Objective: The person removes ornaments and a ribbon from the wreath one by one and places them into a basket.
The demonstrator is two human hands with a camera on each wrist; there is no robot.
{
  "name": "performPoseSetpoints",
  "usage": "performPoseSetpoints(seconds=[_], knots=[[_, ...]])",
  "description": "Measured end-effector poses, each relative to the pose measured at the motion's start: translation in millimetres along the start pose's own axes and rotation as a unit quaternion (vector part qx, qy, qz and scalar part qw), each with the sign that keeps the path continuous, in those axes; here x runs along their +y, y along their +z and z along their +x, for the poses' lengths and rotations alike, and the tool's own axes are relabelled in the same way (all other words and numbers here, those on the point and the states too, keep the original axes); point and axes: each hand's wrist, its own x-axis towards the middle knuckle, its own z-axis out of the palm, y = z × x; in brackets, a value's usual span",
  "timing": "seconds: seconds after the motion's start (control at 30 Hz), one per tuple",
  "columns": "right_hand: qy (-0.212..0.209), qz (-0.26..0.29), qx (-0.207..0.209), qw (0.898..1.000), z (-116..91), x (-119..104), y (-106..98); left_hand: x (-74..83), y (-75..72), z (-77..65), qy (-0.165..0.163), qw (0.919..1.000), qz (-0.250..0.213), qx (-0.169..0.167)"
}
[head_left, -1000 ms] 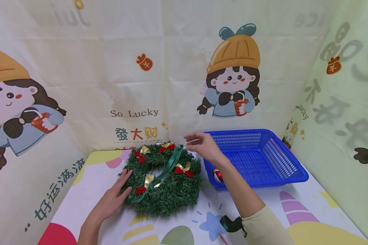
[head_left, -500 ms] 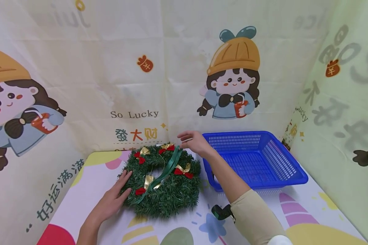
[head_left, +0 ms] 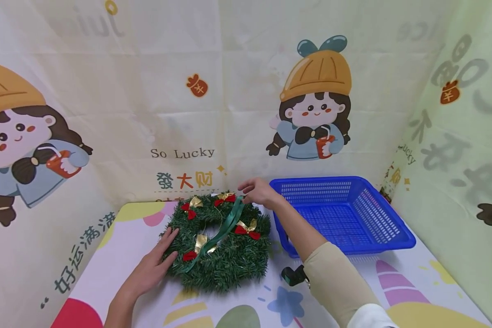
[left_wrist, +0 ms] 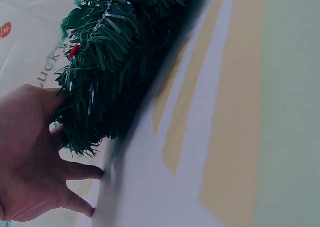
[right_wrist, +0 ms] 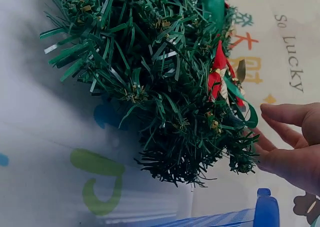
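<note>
A green artificial wreath (head_left: 246,257) with red and gold bows (head_left: 247,230) lies on the table in the head view. A dark green ribbon (head_left: 229,223) runs across its centre hole. My left hand (head_left: 151,264) rests against the wreath's left side, thumb and fingers spread. In the left wrist view its fingers (left_wrist: 82,171) reach beneath and beside the needles. My right hand (head_left: 260,193) is at the far right rim, by the ribbon's upper end. Seen from the right wrist, the ribbon's loop (right_wrist: 252,118) stands just off the thumb tip, fingers loosely bent.
A blue perforated plastic basket (head_left: 336,250) stands right of the wreath, its left side partly behind my right forearm. A small black device (head_left: 293,276) is beside the right sleeve. Printed cloth walls (head_left: 238,114) rise behind and at both sides of the patterned table (head_left: 328,310).
My right hand has moved left and closer to the ribbon's upper end. The forearm now covers the red ball in the basket. My left hand and the wreath stay in place.
</note>
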Motion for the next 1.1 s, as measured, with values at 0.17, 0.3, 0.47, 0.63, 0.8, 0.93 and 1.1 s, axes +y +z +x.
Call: performPoseSetpoints(seconds=[0.17, 0.3, 0.47, 0.63, 0.8, 0.93, 1.1], knots=[[0.002, -0.024, -0.015, 1.0, 3, 1, 0, 0.7, -0.4, 1.6, 0.002, 1.0, 0.002, 0.002], [-0.006, -0.046, -0.012, 0.999, 5, 3, 3, 1.9, -1.0, 2.3, 0.001, 1.0, 0.004, 0.001], [-0.015, -0.067, -0.002, 0.998, 6, 4, 9, 3.2, -0.2, 1.7, 0.006, 1.0, 0.001, 0.004], [-0.02, -0.077, 0.003, 0.997, 6, 1, 11, 3.8, 0.3, 1.1, 0.006, 1.0, 0.002, 0.005], [-0.035, -0.075, 0.005, 0.997, 7, 2, 10, 4.3, -0.2, 0.7, 0.007, 1.0, 0.003, 0.007], [-0.045, -0.07, -0.001, 0.996, 8, 3, 10, 3.7, -0.4, 0.1, 0.008, 0.9999, 0.003, 0.007], [-0.048, -0.074, -0.007, 0.996, 8, 4, 11, 1.3, -0.2, -0.1, 0.004, 1.0, 0.003, 0.006]])
